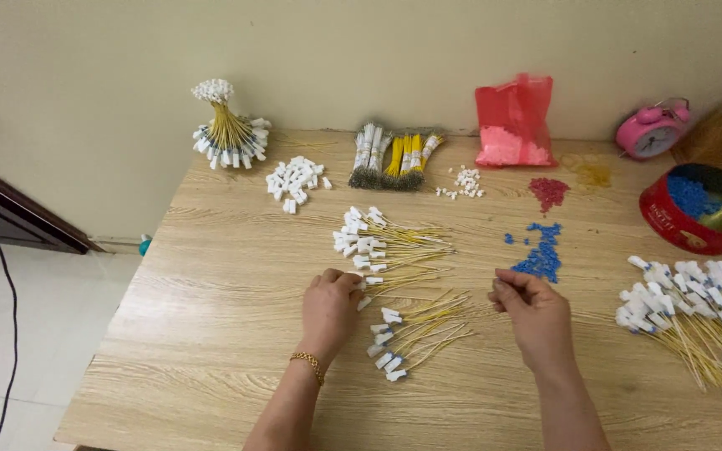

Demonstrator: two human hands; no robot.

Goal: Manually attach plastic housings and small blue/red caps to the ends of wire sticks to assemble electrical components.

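I am looking down on a pale wooden table (211,334) against a cream wall. My left hand (329,307) is pinching the white connector (356,281) of a yellow wire (403,280) from the loose fan of wires (386,242) — fingers pressed together on it. My right hand (532,316) is hovering just below the scatter of blue beads (541,250), fingertips pinched together; whether they are holding a bead I cannot tell. A red tin (695,209) is sitting at far right.
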